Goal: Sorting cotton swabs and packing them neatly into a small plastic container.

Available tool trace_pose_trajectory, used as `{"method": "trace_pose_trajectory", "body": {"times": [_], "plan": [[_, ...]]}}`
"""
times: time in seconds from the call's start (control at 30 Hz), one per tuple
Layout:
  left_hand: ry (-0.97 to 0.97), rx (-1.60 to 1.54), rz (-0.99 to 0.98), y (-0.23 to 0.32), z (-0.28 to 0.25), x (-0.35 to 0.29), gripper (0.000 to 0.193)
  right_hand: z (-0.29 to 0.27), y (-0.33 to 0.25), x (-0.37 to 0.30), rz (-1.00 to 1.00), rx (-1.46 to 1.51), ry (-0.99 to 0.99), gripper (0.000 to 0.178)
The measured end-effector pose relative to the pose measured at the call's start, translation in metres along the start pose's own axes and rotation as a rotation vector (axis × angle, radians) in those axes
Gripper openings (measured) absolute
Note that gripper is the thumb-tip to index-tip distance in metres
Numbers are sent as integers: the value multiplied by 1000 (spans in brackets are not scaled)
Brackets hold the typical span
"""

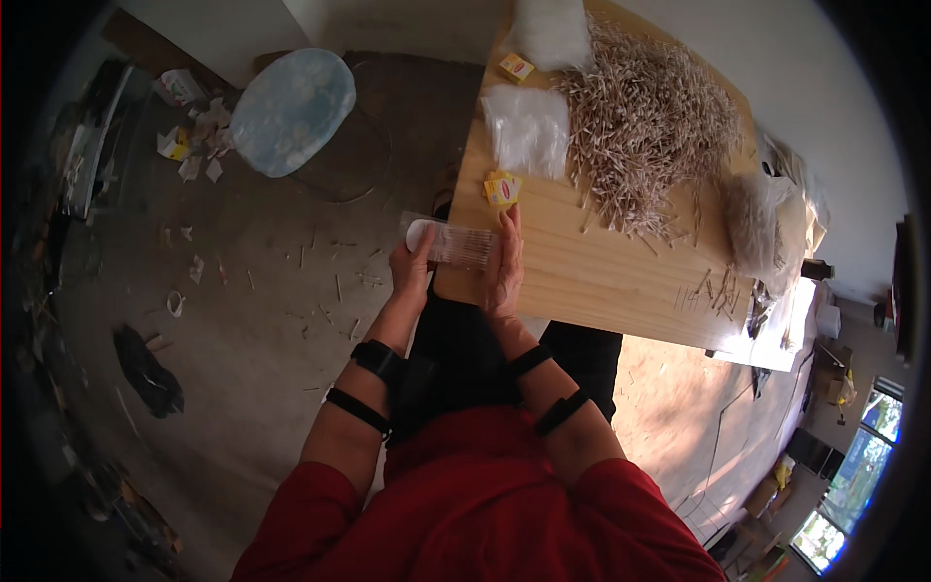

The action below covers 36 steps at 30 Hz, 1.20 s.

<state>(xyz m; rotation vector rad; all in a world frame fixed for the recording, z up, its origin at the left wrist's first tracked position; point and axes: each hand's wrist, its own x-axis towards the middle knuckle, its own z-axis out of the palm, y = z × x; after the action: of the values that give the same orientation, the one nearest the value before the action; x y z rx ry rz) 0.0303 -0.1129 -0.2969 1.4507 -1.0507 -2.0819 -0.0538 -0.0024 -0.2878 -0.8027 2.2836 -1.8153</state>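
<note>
1. Your left hand [411,267] grips the clear packet [448,244] over the table's [572,281] left edge; a slack hold could drop it.
2. Your right hand [504,267], fingers straight, meets its end; overpushing could bend it.
3. Bumping the table could scatter its far-side stick pile [659,116].

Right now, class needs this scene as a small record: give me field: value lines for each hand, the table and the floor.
Left hand: grip closed on one end of a clear plastic packet of thin sticks
Right hand: open, fingers extended, at the packet's other end
Wooden table: heap of loose sticks, small yellow cartons, clear plastic bags
Floor: scattered sticks, stool with pale-blue seat
</note>
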Motion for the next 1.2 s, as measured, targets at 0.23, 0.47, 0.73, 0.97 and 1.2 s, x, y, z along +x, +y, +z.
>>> {"method": "trace_pose_trajectory", "body": {"times": [0.23,0.47,0.73,0.97,1.2], "plan": [[2,-79,34,-14,11,0,48,17,-11,-7,-13,-9,-87,43],[-47,7,65,-14,-8,0,45,-5,-25,32,287,-76,73,29],[15,-39,-1,-22,-52,-20,35,-15,7,92,307,-644,16,30],[173,113,271,-8,-72,-47,32,-38,22,93,278,-317,116,32],[-245,233,470,32,17,-80,30,-44,-29,17,591,417,-222,24]]}}
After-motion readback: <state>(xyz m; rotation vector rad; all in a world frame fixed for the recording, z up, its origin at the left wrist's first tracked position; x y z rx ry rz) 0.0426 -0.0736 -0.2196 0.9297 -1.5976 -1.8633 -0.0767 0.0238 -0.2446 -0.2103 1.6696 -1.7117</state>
